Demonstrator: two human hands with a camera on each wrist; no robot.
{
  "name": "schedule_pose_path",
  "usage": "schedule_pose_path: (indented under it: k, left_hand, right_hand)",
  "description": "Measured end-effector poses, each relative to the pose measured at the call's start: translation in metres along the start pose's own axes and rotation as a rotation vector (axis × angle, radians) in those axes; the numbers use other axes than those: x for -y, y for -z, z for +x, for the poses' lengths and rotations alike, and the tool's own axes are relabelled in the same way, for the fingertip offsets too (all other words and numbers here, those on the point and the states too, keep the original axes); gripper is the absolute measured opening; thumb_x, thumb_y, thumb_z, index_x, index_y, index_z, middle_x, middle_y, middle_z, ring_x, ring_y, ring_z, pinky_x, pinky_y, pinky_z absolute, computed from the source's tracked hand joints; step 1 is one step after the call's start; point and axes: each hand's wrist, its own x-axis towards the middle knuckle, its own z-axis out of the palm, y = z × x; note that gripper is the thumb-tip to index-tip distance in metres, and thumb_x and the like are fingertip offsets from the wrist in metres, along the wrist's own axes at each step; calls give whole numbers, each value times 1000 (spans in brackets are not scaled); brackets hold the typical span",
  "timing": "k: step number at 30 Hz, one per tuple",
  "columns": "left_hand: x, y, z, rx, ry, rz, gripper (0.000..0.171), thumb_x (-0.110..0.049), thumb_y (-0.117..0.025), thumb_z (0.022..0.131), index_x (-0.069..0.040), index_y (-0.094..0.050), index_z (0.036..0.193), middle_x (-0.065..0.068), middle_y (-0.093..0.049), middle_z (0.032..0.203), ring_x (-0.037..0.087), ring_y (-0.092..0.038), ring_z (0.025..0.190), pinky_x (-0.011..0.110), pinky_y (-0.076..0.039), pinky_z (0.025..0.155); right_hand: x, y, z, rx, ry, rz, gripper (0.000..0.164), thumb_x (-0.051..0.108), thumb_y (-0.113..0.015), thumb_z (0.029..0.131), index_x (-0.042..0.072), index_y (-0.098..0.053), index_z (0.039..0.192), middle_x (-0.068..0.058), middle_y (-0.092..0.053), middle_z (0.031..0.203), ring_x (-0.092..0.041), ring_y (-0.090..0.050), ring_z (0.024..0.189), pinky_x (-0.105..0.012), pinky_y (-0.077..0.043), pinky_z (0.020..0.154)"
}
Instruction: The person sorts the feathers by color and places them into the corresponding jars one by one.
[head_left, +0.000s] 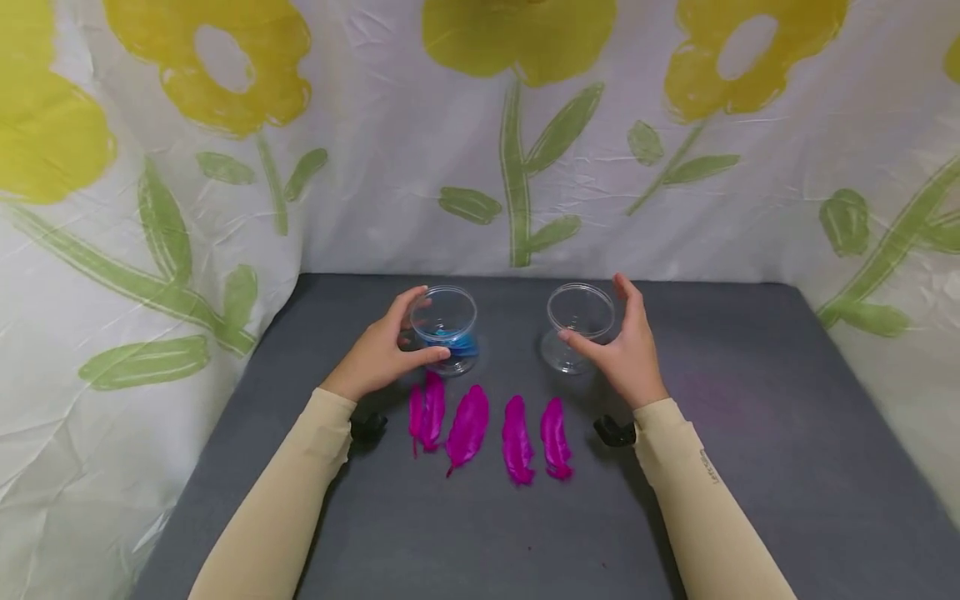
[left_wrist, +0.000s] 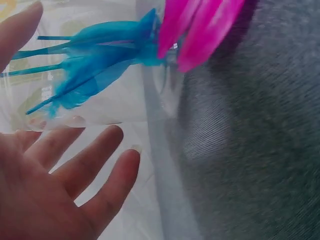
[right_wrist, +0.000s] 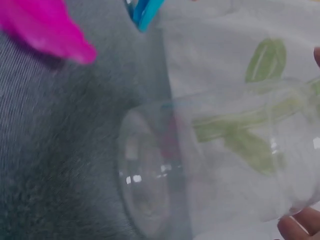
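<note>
My left hand (head_left: 382,350) holds a clear plastic jar (head_left: 444,312) with blue feathers (head_left: 453,342) inside, thumb at the front and fingers round the far side. In the left wrist view, the feather quills point toward the jar's mouth, and some fingers (left_wrist: 112,185) spread away from its wall. A second clear jar (head_left: 579,310), with nothing visible inside, sits between the thumb and fingers of my right hand (head_left: 630,358); its base (right_wrist: 145,180) shows in the right wrist view. Several magenta feathers (head_left: 468,425) lie on the table in front of the jars.
The dark grey table (head_left: 465,542) ends at the back against a white cloth (head_left: 375,208) printed with yellow flowers, which also hangs at both sides. Black wrist devices (head_left: 615,431) sit under both cuffs.
</note>
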Motion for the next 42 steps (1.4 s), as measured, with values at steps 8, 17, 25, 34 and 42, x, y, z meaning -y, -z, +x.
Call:
schedule_pose_path:
  k: [8,17,25,34,42]
  left_hand:
    - [-9,15,-21,-39,41,71,131,-74,-85,80,-40,0,173,-7,-21,181,30,-46,158,61,-45,122]
    - [-23,25,-80,-141,-40,284,58,-51,-84,93,-21,-67,140,-1,-71,133,24,-71,112,47,-61,97]
    - [-27,5,-113,1,42,363,26,-44,-92,87,-28,-72,91,-16,-66,82,5,-60,74,28,-54,71]
    - [-26,-15,-119,121,157,399,48,-59,-96,73,-23,-67,85,-12,-59,72,7,-54,65,28,-47,61]
    - [-25,-17,-111,141,210,440,35,-44,-93,82,-24,-65,77,-9,-57,65,10,-53,60,31,-43,55]
  right_hand:
    - [-17,-7,4,71,-30,79,120,42,-96,82,26,-18,172,4,-37,175,-18,-31,165,-56,-26,134]
    - [-16,-4,9,81,14,60,113,36,-95,85,24,-23,171,-3,-49,168,-23,-42,159,-61,-32,127]
    - [-17,-12,5,107,2,51,107,38,-93,87,22,-27,169,-6,-49,168,-27,-42,158,-59,-33,126]
    - [-22,-19,1,136,-10,39,103,45,-90,88,24,-29,168,-2,-46,170,-27,-39,161,-62,-32,128]
    - [-19,-17,2,119,6,36,104,45,-90,88,22,-29,168,-2,-47,169,-28,-40,160,-64,-32,128]
